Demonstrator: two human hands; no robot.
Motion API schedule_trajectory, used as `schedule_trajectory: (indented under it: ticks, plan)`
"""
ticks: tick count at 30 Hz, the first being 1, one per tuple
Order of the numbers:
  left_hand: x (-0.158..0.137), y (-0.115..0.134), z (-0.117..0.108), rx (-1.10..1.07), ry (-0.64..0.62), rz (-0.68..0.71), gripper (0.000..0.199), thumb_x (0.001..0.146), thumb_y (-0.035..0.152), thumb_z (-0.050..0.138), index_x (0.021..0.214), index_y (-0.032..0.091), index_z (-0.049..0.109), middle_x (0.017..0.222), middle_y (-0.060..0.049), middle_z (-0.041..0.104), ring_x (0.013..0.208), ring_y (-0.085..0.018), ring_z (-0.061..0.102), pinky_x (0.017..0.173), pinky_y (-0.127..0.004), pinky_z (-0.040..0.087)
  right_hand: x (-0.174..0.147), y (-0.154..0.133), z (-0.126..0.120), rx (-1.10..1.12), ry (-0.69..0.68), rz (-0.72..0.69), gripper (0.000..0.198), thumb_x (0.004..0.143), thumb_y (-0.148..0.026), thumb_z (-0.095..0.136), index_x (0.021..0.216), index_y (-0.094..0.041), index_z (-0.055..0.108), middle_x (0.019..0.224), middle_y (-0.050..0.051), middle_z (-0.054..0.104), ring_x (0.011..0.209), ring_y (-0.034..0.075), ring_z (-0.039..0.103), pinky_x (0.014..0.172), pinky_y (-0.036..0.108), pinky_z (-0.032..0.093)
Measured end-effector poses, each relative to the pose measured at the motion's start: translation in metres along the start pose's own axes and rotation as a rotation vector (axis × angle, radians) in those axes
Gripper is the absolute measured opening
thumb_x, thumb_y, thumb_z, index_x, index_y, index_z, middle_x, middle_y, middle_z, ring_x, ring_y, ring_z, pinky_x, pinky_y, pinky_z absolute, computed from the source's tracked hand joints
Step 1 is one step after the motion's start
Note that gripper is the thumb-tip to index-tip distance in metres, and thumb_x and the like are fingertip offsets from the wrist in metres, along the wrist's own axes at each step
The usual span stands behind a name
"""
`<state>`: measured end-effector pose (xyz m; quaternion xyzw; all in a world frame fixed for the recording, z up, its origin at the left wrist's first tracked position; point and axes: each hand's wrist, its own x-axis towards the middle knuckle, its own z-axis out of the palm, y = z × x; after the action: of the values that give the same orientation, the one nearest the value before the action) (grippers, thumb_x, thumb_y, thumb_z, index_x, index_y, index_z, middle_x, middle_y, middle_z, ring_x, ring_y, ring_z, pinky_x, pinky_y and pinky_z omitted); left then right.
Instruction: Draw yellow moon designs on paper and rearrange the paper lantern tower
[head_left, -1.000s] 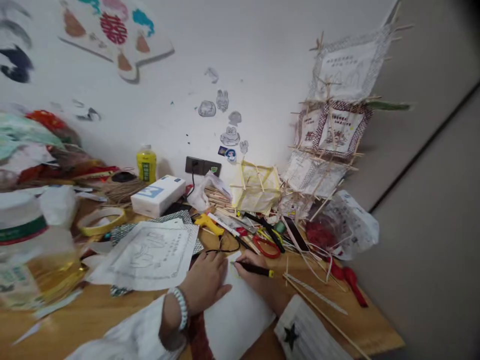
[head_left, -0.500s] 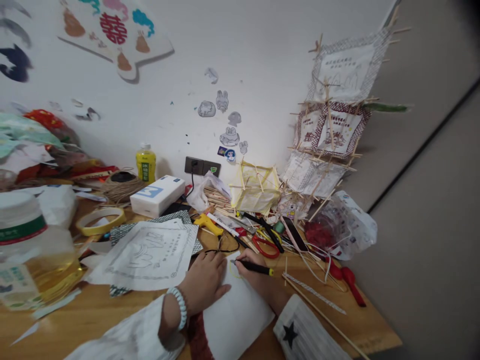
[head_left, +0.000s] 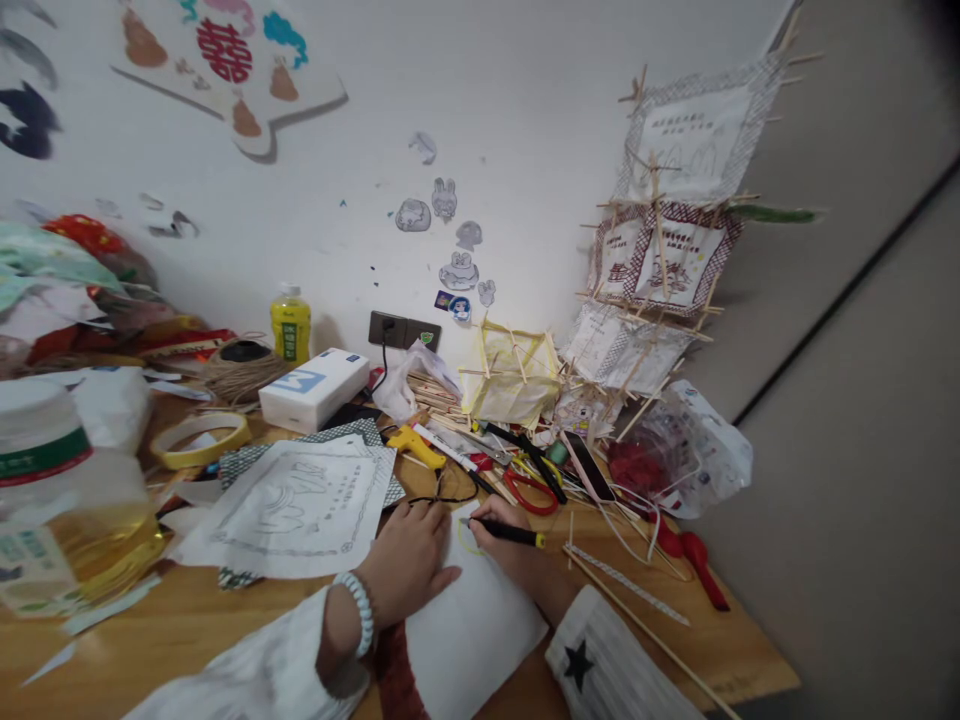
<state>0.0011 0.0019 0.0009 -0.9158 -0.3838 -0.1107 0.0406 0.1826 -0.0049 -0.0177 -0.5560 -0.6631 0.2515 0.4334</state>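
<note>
A sheet of white paper (head_left: 480, 640) lies on the wooden table, with a dark red piece (head_left: 397, 670) showing under its left edge. Near its top is a small yellow curved line. My right hand (head_left: 502, 540) grips a black marker with a yellow end (head_left: 514, 533), its tip at the paper beside that line. Flat across the paper's upper left edge rests my left hand (head_left: 411, 560), fingers stretched out, holding nothing. A pale beaded bracelet (head_left: 361, 612) circles the left wrist.
Drawn sheets (head_left: 300, 510) lie to the left, near a tape roll (head_left: 199, 440) and a large jar (head_left: 67, 510). Behind are a yellow glue gun (head_left: 417, 446), red-handled scissors (head_left: 531, 492) and a phone (head_left: 589, 467). A stick-and-paper lantern tower (head_left: 660, 250) stands back right; thin sticks (head_left: 652, 630) lie right.
Almost nothing differs. The view has shifted very slightly; both hands and the marker keep their places on the paper.
</note>
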Motion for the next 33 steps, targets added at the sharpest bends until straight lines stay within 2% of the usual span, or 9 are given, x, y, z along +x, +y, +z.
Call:
schedule_trajectory:
  ticks: [5, 11, 17, 23, 29, 33]
  plan:
    - [0.001, 0.000, 0.000, -0.002, -0.002, -0.001, 0.050, 0.082, 0.048, 0.054, 0.113, 0.009, 0.061, 0.117, -0.016, 0.058, 0.103, -0.031, 0.050, 0.089, -0.046, 0.037, -0.001, -0.004, -0.002, 0.018, -0.093, 0.003, 0.008, 0.074, -0.024, 0.054, 0.069, -0.020, 0.058, 0.061, -0.003, 0.059, 0.060, 0.014, 0.056, 0.056, 0.023, 0.042]
    - [0.000, 0.001, -0.002, 0.002, -0.008, -0.008, 0.051, 0.082, 0.048, 0.053, 0.113, 0.009, 0.061, 0.116, -0.016, 0.058, 0.102, -0.032, 0.049, 0.088, -0.046, 0.037, 0.000, -0.007, -0.002, -0.011, -0.002, 0.019, 0.007, 0.075, -0.024, 0.054, 0.069, -0.024, 0.058, 0.069, 0.001, 0.062, 0.068, 0.018, 0.057, 0.061, 0.029, 0.043]
    - [0.000, 0.001, -0.001, 0.011, 0.000, 0.005, 0.050, 0.082, 0.049, 0.054, 0.113, 0.010, 0.060, 0.115, -0.015, 0.058, 0.101, -0.031, 0.050, 0.088, -0.045, 0.035, 0.000, -0.002, -0.004, 0.026, -0.123, 0.034, 0.011, 0.077, -0.026, 0.054, 0.067, -0.022, 0.058, 0.062, -0.001, 0.060, 0.061, 0.016, 0.056, 0.060, 0.029, 0.043]
    - [0.000, 0.000, 0.000, 0.012, 0.004, 0.003, 0.050, 0.082, 0.050, 0.053, 0.112, 0.010, 0.061, 0.114, -0.016, 0.058, 0.101, -0.031, 0.050, 0.089, -0.045, 0.035, 0.003, 0.006, -0.002, 0.029, -0.073, 0.016, 0.009, 0.077, -0.027, 0.055, 0.070, -0.022, 0.059, 0.065, -0.004, 0.060, 0.063, 0.014, 0.056, 0.059, 0.024, 0.043]
    - [0.000, 0.002, -0.004, 0.005, -0.039, -0.007, 0.050, 0.082, 0.048, 0.053, 0.114, 0.009, 0.059, 0.115, -0.016, 0.057, 0.101, -0.031, 0.050, 0.088, -0.045, 0.036, 0.003, 0.010, -0.005, -0.001, -0.162, 0.054, 0.016, 0.079, -0.027, 0.054, 0.066, -0.020, 0.061, 0.061, -0.004, 0.061, 0.060, 0.012, 0.056, 0.062, 0.024, 0.042]
    - [0.000, 0.001, -0.004, -0.004, -0.036, -0.004, 0.050, 0.082, 0.048, 0.053, 0.114, 0.009, 0.059, 0.115, -0.016, 0.057, 0.102, -0.032, 0.049, 0.088, -0.044, 0.036, 0.003, 0.010, -0.008, 0.006, -0.148, 0.028, 0.016, 0.081, -0.029, 0.054, 0.070, -0.020, 0.062, 0.066, -0.003, 0.064, 0.064, 0.012, 0.057, 0.063, 0.023, 0.042]
